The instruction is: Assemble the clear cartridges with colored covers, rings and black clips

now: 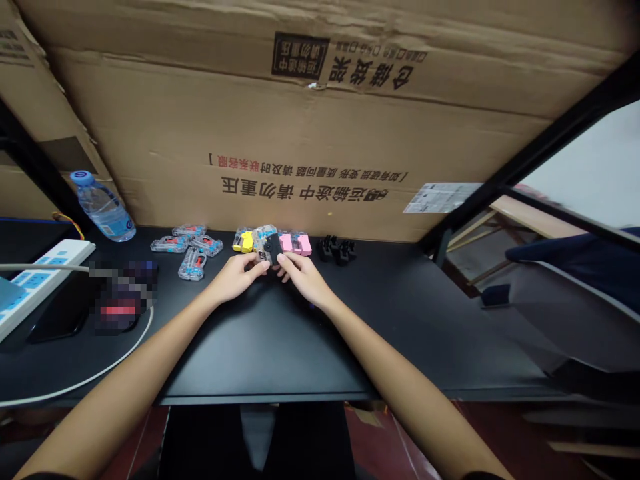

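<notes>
My left hand (238,277) and my right hand (306,279) are both closed on one small plastic toy part (271,247), clear on its left with a black piece on its right. Its exact kind I cannot make out. The part is held above the desk, with fingers at its left and right sides. Just behind it lie a yellow-and-clear piece (244,241) and pink-and-clear pieces (301,244), partly hidden by the held part. Left of my hands are several clear pieces (192,263) with blue and orange insides. Several small black parts (343,249) stand to the right.
A cardboard sheet (260,127) with printing rises behind the black desk (240,360). On the left are a water bottle (104,208), a white power strip (75,252), a dark phone-like slab (59,319) and a pale cable (125,363). A black metal frame (480,223) borders the right.
</notes>
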Demonstrator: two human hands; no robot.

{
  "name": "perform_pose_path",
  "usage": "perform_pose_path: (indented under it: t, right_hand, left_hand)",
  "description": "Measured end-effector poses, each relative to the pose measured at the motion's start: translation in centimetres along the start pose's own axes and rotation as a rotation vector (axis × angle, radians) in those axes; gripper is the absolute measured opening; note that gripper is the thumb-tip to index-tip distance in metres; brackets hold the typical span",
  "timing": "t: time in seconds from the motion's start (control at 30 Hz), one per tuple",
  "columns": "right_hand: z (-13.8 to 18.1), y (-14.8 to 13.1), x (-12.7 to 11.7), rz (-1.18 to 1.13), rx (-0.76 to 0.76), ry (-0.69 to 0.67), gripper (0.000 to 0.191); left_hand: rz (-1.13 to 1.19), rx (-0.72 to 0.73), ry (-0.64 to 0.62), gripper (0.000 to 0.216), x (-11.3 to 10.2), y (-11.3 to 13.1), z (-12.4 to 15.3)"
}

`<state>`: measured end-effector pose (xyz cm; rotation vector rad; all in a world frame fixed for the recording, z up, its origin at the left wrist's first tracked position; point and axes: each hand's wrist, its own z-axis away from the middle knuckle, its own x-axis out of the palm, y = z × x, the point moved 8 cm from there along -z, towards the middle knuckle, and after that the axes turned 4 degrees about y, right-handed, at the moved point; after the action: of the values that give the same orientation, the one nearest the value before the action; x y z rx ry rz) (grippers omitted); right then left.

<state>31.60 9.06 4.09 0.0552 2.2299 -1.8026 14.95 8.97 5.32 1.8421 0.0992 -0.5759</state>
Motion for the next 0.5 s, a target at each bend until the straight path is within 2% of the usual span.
perform_pose_path:
  t: [0.1,0.2,0.3,0.4,0.5]
  right_hand:
    - [0.1,0.1,0.2,0.029,-0.019,0.034,0.059]
    - [0.2,-0.5,-0.1,0.158,-0.106,0.081,0.058]
    - [-0.1,-1.3,-2.5,0.371,-0.217,0.203,0.055]
    - [-0.7,-0.4,-5.9,0.559,-0.196,0.342,0.052]
    - [-1.4,1.2,-7.2,0.640,-0.203,0.334,0.054]
  left_hand:
    - [0.032,-0.016,-0.010,0.045,0.6,-0.3,0.1]
    - [0.046,-0.027,-0.015,0.046,1.0,-0.6,0.1]
    - [0.052,-0.051,0.023,0.047,0.6,-1.0,-0.1]
    - [0.058,-0.078,0.075,0.048,-0.3,-1.3,-0.3]
    - [0.064,-0.091,0.135,0.049,-1.3,-1.6,-0.5]
